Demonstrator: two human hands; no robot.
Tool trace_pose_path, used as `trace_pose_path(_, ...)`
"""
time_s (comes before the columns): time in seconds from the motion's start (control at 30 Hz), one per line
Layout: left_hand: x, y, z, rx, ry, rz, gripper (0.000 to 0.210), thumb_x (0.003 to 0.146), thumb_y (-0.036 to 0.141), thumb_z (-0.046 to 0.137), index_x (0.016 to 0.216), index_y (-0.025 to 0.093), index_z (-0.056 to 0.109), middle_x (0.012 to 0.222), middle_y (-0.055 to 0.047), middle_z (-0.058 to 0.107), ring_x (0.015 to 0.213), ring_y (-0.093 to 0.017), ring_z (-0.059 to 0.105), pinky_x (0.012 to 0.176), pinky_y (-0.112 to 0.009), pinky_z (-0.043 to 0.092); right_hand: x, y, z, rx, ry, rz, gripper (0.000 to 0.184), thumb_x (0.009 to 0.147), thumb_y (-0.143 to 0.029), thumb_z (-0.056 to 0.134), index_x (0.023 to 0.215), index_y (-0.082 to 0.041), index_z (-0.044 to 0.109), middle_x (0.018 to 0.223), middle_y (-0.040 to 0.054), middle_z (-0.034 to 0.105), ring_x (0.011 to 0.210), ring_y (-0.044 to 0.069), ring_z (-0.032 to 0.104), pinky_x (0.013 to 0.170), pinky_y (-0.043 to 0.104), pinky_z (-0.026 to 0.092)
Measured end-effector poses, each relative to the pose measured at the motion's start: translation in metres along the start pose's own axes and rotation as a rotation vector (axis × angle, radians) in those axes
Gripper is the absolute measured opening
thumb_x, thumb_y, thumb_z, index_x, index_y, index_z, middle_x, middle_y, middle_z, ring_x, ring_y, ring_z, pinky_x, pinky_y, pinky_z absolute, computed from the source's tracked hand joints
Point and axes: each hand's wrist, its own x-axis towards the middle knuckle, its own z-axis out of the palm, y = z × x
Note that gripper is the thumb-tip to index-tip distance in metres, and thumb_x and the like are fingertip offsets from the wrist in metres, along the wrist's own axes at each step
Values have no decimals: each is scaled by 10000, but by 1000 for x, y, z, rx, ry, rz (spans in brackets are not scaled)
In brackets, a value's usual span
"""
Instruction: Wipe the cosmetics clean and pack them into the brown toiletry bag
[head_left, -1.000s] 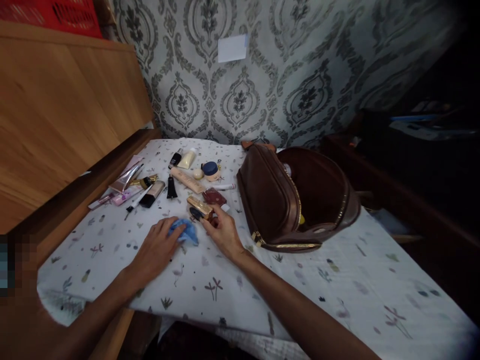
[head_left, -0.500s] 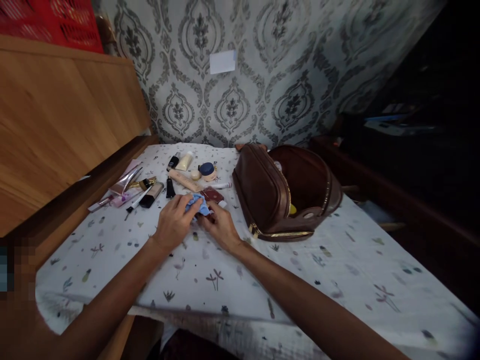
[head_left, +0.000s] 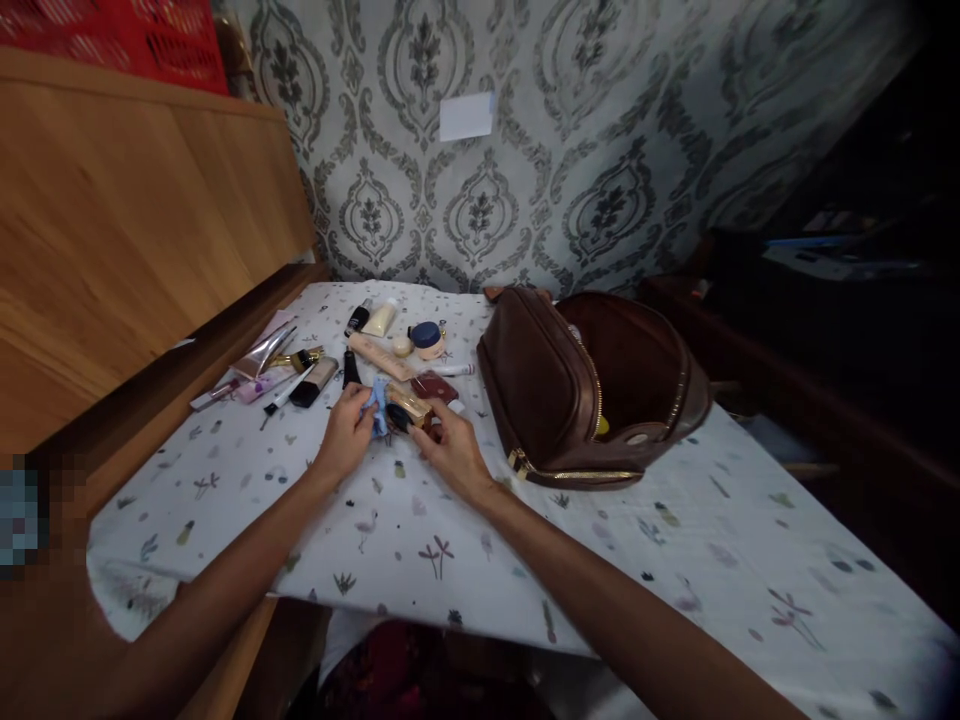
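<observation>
Gold case (head_left: 409,404) was in the right hand (head_left: 456,448), near table centre. Clock centred on the case, 12 toward the wall

Right fingers: closed on the case's right end, thumb side near a dark oval piece (head_left: 399,418); couldn't tell if that piece was attached. Couldn't tell either if the case sat on the tablecloth (head_left: 510,590) or just above it

Left hand (head_left: 348,436) at 8, fingers bunched narrow around a blue cloth (head_left: 379,408). Cloth was up against the case's left end

Around it: maroon packet (head_left: 436,386) at 2, just beside; white pen (head_left: 454,370) also at 2, slightly farther. Blue-lidded jar (head_left: 427,338) at 12, small pale pot (head_left: 402,346) right next to it. Peach tube (head_left: 381,356) at 11, lying flat; cream tube (head_left: 382,317) past it, beside a black bottle (head_left: 358,317). Black tube (head_left: 350,370) at 10

Farther out: flat bottle with black end (head_left: 315,383) and brush (head_left: 289,392) between 9 and 10, in a loose cluster of cosmetics

Brown bag (head_left: 525,380) at 3, well apart from the case, gold zip undone, mouth gaping
</observation>
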Motion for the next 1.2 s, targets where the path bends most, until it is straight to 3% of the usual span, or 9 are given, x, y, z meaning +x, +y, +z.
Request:
trace_pose_path(0.1, -1, -9, 0, 7, -96, -8, 165, 868, 151, 434, 736, 194, 524, 870, -43, 544, 863, -198, 566, 818, -339, 488, 1, 0, 0, 16, -9, 8, 222, 806, -294, 603, 1010, -206, 608, 745, -16, 574, 554, 123, 530, 475, 223, 473)
trace_pose_path(0.27, -6, -9, 0, 218, -164, -5, 168, 851, 120, 417, 754, 206, 523, 928, -56, 557, 883, -220, 573, 829, -372, 487, 2, -4, -1, 81, -43, 58, 240, 804, -332, 580, 1008, -205, 570, 736, -31, 552, 491, 115, 537, 457, 244, 483)
trace_pose_path(0.5, -9, -6, 2, 268, -145, -13, 153, 862, 137, 427, 775, 216, 526, 943, -54, 560, 884, -219, 575, 801, -352, 479, 3, 2, -2, -52, -25, 61, 191, 731, -279, 626, 892, -215, 545, 648, -48, 544, 530, 132, 543, 461, 226, 431)
trace_pose_path(0.63, -8, -1, 1, 174, -113, -22, 163, 869, 136, 416, 795, 199, 547, 919, -52, 551, 879, -215, 560, 819, -353, 475, 5, 4, -1, 83, -8, 134, 209, 715, -338, 641, 812, -221, 497, 649, -44, 556, 501, 127, 540, 434, 233, 431)
trace_pose_path(0.8, -7, 9, -2, 29, -72, 28, 276, 906, 148, 394, 1039, 175, 635, 964, -52, 551, 922, -200, 564, 863, -336, 476, 8, -3, -6, 293, -65, 216, 378, 712, -445, 682, 959, -189, 554, 664, -33, 604, 387, 84, 466, 367, 225, 377)
trace_pose_path(0.93, -10, 13, -2, 31, -90, 75, 397, 915, 138, 392, 1229, 213, 622, 1014, -52, 544, 964, -196, 558, 898, -331, 467, 8, -5, -8, 315, -72, 218, 409, 713, -470, 699, 976, -187, 565, 639, -45, 591, 382, 78, 466, 352, 212, 367)
trace_pose_path(1.1, -12, 14, -2, 38, -101, 84, 422, 944, 179, 395, 1323, 206, 577, 1046, -64, 542, 987, -203, 563, 918, -343, 465, 7, 0, -5, 256, -114, 185, 370, 741, -464, 690, 945, -200, 530, 704, -34, 608, 442, 95, 514, 391, 228, 437)
trace_pose_path(1.2, -11, 13, -2, 0, -84, 91, 388, 948, 198, 409, 1285, 200, 601, 1019, -60, 545, 980, -198, 567, 914, -330, 469, 7, 5, -3, 229, -118, 137, 449, 706, -426, 738, 1026, -194, 524, 876, 18, 658, 652, 149, 637, 556, 277, 550)
